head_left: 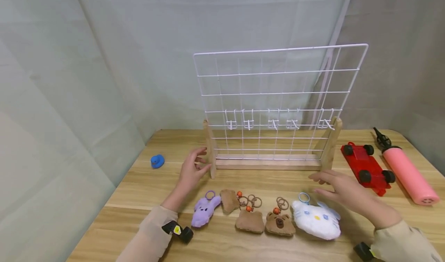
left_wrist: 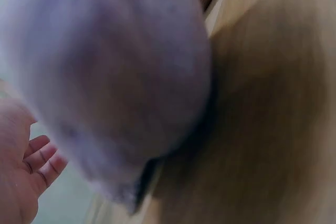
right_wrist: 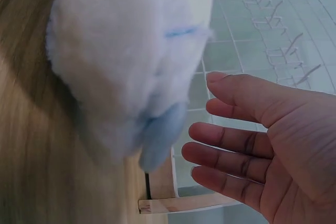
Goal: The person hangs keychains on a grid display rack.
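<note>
So, counting five plush keychains [head_left: 229,201]: three brown plushies [head_left: 249,221], one purple bunny [head_left: 203,211], one white cat [head_left: 314,221]. Also spotting five white hooks [head_left: 273,125], just one white wire grid [head_left: 274,93] and two wooden uprights [head_left: 209,150]. Plus seeing one blue toy duck [head_left: 157,161], one red toy car [head_left: 367,167] and one pink hand pump [head_left: 410,174].

Legible text, brands, numbers: none in the head view or either wrist view. Black band [head_left: 169,227] on the left sleeve [head_left: 150,234] bears a small yellow patch [head_left: 177,230]; any marking on it is too small to read. Black piece [head_left: 363,251] at the right sleeve [head_left: 399,240] shows a yellow edge, likewise unreadable.
</note>
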A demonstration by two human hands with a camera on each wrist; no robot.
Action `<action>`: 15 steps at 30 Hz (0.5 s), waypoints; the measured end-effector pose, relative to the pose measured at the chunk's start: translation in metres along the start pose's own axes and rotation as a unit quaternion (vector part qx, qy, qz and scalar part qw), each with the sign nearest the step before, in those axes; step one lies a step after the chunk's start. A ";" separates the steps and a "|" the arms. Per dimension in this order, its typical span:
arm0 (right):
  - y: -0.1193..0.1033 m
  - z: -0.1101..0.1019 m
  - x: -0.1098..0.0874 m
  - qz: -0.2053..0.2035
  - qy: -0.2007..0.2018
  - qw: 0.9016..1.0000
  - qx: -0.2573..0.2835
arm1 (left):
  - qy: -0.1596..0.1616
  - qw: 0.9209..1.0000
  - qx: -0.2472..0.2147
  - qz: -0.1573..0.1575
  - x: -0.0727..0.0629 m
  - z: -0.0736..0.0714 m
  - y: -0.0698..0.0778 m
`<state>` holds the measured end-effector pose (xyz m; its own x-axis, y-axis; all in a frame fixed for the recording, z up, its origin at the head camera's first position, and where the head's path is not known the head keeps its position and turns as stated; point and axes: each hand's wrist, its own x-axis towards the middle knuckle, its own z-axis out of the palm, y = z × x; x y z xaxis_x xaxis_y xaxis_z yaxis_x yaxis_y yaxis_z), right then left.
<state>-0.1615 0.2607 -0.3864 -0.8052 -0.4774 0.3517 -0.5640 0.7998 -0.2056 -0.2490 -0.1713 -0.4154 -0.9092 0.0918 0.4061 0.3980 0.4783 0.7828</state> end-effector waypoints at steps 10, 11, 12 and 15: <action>0.005 0.007 0.001 0.014 -0.014 1.000 0.024 | -0.003 0.999 -0.028 -0.020 -0.001 0.009 -0.007; 0.005 0.008 0.001 0.015 -0.016 0.999 0.027 | -0.002 0.999 -0.032 -0.020 -0.001 0.009 -0.007; 0.005 0.008 0.001 0.017 -0.019 0.999 0.031 | -0.001 0.999 -0.037 -0.020 -0.001 0.010 -0.008; 0.006 0.009 0.002 0.024 -0.031 0.998 0.049 | 0.000 0.999 -0.041 -0.027 -0.001 0.011 -0.010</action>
<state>-0.1681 0.2612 -0.3949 -0.8395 -0.4641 0.2824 -0.5377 0.7844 -0.3092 -0.2535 -0.1662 -0.4286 -0.9296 0.0685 0.3621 0.3571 0.4092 0.8396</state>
